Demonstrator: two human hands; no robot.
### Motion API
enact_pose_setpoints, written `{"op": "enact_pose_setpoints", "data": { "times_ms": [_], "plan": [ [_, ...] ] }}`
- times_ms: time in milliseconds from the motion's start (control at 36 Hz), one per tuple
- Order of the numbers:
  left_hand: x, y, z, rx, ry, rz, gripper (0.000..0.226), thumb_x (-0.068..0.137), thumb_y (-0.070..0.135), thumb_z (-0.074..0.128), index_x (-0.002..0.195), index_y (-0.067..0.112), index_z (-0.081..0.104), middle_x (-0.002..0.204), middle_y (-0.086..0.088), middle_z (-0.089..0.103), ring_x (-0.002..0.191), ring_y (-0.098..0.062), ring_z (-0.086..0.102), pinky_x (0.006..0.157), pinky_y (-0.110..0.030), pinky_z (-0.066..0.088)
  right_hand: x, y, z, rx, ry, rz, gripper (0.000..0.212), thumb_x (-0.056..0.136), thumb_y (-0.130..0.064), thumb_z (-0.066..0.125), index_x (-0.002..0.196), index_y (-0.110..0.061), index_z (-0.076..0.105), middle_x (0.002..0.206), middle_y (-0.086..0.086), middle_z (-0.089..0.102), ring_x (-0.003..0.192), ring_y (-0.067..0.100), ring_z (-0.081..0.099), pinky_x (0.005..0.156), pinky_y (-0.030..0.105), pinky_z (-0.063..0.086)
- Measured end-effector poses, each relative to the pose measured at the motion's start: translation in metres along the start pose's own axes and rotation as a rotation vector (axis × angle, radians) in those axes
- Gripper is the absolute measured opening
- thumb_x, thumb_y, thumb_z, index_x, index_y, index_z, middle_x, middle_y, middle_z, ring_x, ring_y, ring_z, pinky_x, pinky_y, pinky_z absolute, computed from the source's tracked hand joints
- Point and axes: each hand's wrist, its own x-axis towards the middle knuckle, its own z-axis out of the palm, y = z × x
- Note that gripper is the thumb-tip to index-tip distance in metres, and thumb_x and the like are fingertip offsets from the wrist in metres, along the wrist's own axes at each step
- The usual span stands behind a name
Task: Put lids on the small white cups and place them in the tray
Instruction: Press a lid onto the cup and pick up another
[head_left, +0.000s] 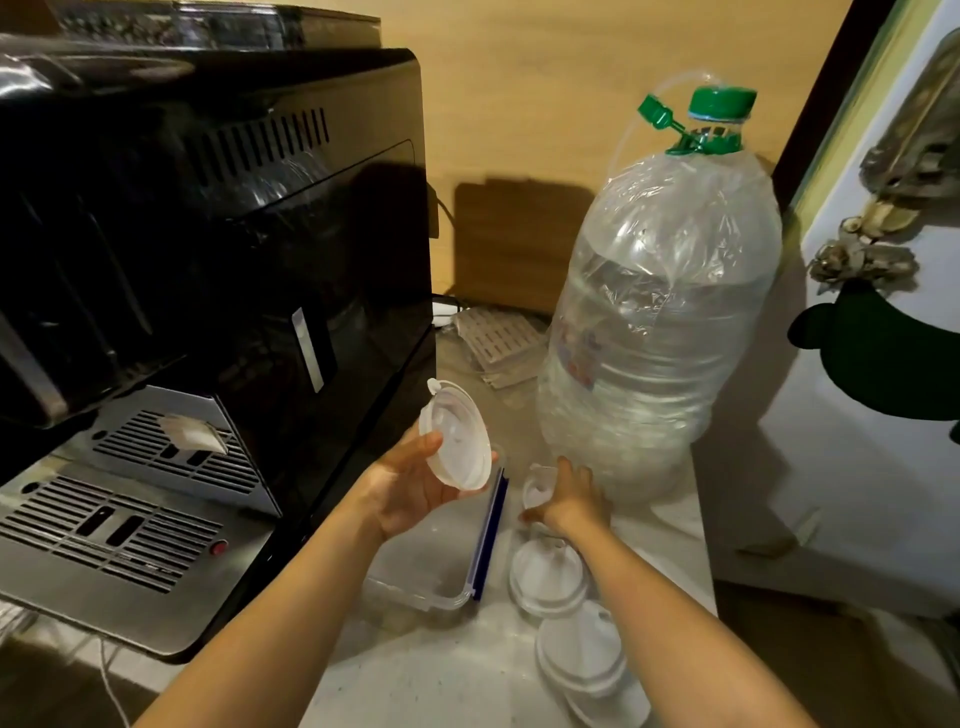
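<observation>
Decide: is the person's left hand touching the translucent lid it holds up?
Touching. The head view shows the left hand with its fingers curled around the lower edge of the lid.

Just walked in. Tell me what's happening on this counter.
A person is lidding small white cups. The left hand holds a clear plastic lid up, tilted, above a clear tray. The right hand rests on a cup beside a big water bottle. Two lidded cups stand on the counter, outside the tray.
</observation>
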Motion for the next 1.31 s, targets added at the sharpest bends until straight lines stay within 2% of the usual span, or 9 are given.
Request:
{"op": "enact_pose_setpoints", "data": {
  "times_ms": [111, 306, 444, 556, 667, 750, 833, 917, 1306],
  "plan": [
    [0.001, -0.002, 0.0, -0.016, 0.017, -0.004, 0.105, 0.022, 0.03, 0.095, 0.116, 0.013, 0.052, 0.107, -0.019, 0.061, 0.084, -0.034, 0.071, 0.066, -0.041, 0.06, -0.005, -0.001, -0.007, 0.034, 0.016, -0.033, 0.1, 0.067, -0.045, 0.077, 0.146, -0.025, 0.019, 0.147, 0.007, 0.03, 0.132, 0.031, 0.038, 0.096, 0.037, 0.043],
    [0.005, -0.01, -0.008, -0.048, 0.109, -0.021, 0.131, 0.022, 0.028, 0.095, 0.138, 0.01, 0.035, 0.117, -0.021, 0.054, 0.084, -0.035, 0.071, 0.063, -0.041, 0.06, -0.014, -0.005, -0.021, 0.206, -0.005, -0.102, 0.11, 0.063, -0.039, 0.081, 0.148, -0.022, 0.015, 0.153, 0.007, 0.023, 0.137, 0.031, 0.033, 0.105, 0.042, 0.04],
    [0.011, -0.015, -0.013, -0.069, 0.159, -0.033, 0.135, 0.025, 0.027, 0.095, 0.141, 0.01, 0.029, 0.141, -0.028, 0.038, 0.102, -0.04, 0.058, 0.061, -0.041, 0.059, -0.035, -0.007, -0.042, 0.238, 0.026, -0.2, 0.109, 0.062, -0.038, 0.082, 0.148, -0.023, 0.016, 0.152, 0.006, 0.025, 0.138, 0.029, 0.031, 0.108, 0.041, 0.038],
    [0.016, -0.017, -0.005, -0.035, 0.1, -0.055, 0.107, 0.022, 0.03, 0.095, 0.119, 0.013, 0.052, 0.116, -0.02, 0.056, 0.097, -0.035, 0.06, 0.066, -0.041, 0.06, -0.058, -0.016, -0.074, 0.266, 0.095, -0.273, 0.113, 0.06, -0.038, 0.083, 0.149, -0.023, 0.015, 0.155, 0.004, 0.023, 0.14, 0.026, 0.029, 0.112, 0.041, 0.034],
    [0.024, -0.019, 0.005, -0.012, 0.066, -0.078, 0.12, 0.03, 0.034, 0.093, 0.135, 0.012, 0.041, 0.122, -0.018, 0.053, 0.101, -0.033, 0.059, 0.074, -0.041, 0.059, -0.084, -0.022, -0.106, 0.373, 0.138, -0.391, 0.11, 0.061, -0.035, 0.084, 0.148, -0.025, 0.018, 0.154, 0.0, 0.029, 0.139, 0.019, 0.032, 0.108, 0.032, 0.033],
    [0.033, -0.022, 0.02, -0.03, -0.022, -0.085, 0.106, 0.03, 0.033, 0.094, 0.124, 0.013, 0.05, 0.111, -0.014, 0.064, 0.093, -0.028, 0.067, 0.07, -0.039, 0.06, -0.097, -0.024, -0.117, 0.415, 0.139, -0.434, 0.109, 0.062, -0.033, 0.084, 0.148, -0.027, 0.017, 0.154, -0.002, 0.03, 0.139, 0.016, 0.032, 0.106, 0.028, 0.033],
    [0.039, -0.026, 0.034, -0.069, -0.108, -0.084, 0.099, 0.029, 0.031, 0.094, 0.118, 0.014, 0.052, 0.096, -0.01, 0.074, 0.081, -0.024, 0.071, 0.059, -0.035, 0.059, -0.102, -0.027, -0.118, 0.442, 0.125, -0.449, 0.108, 0.062, -0.031, 0.084, 0.147, -0.027, 0.019, 0.152, 0.0, 0.033, 0.139, 0.016, 0.033, 0.107, 0.028, 0.033],
    [0.044, -0.028, 0.046, -0.06, -0.154, -0.075, 0.103, 0.028, 0.033, 0.094, 0.119, 0.015, 0.051, 0.095, -0.007, 0.075, 0.084, -0.022, 0.072, 0.065, -0.037, 0.06, -0.105, -0.028, -0.117, 0.455, 0.132, -0.455, 0.106, 0.062, -0.03, 0.085, 0.147, -0.026, 0.021, 0.15, 0.001, 0.036, 0.137, 0.016, 0.035, 0.106, 0.026, 0.033],
    [0.053, -0.026, 0.057, -0.041, -0.261, -0.058, 0.11, 0.038, 0.032, 0.093, 0.13, 0.009, 0.038, 0.096, -0.009, 0.074, 0.087, -0.022, 0.071, 0.068, -0.035, 0.059, -0.107, -0.026, -0.122, 0.486, 0.13, -0.462, 0.106, 0.061, -0.03, 0.085, 0.146, -0.029, 0.023, 0.147, 0.0, 0.04, 0.132, 0.017, 0.041, 0.104, 0.03, 0.039]
  ]
}}
